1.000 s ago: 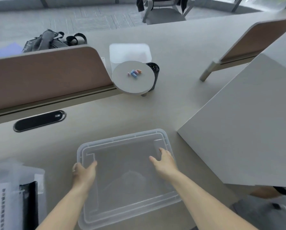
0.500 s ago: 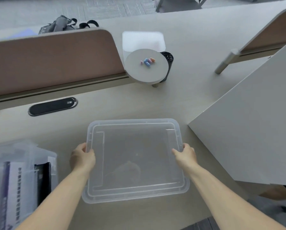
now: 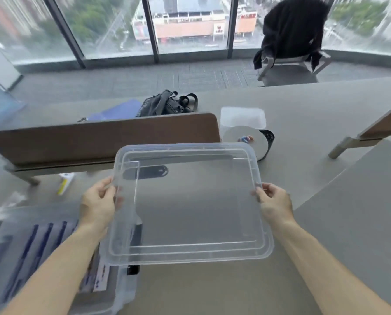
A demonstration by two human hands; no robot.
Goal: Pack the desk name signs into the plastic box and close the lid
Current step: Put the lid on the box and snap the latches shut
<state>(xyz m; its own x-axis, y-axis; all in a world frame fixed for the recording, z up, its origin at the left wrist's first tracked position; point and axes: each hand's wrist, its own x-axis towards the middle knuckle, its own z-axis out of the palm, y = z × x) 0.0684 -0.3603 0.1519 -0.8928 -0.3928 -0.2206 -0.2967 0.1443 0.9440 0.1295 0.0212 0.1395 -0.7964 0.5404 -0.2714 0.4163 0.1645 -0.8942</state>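
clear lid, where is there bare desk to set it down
Bare grey desk lies below the clear plastic lid, between the clear plastic box of signs on the left and the grey panel on the right. Also free: between the black cup and the metal divider leg. Crowded at the box.

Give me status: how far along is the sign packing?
Looks done: desk name signs lie inside the plastic box at lower left. In hand: left hand and right hand each hold a side edge of the clear lid, raised beside the box and overlapping its right edge. Left: lower the lid onto the box and press it shut.
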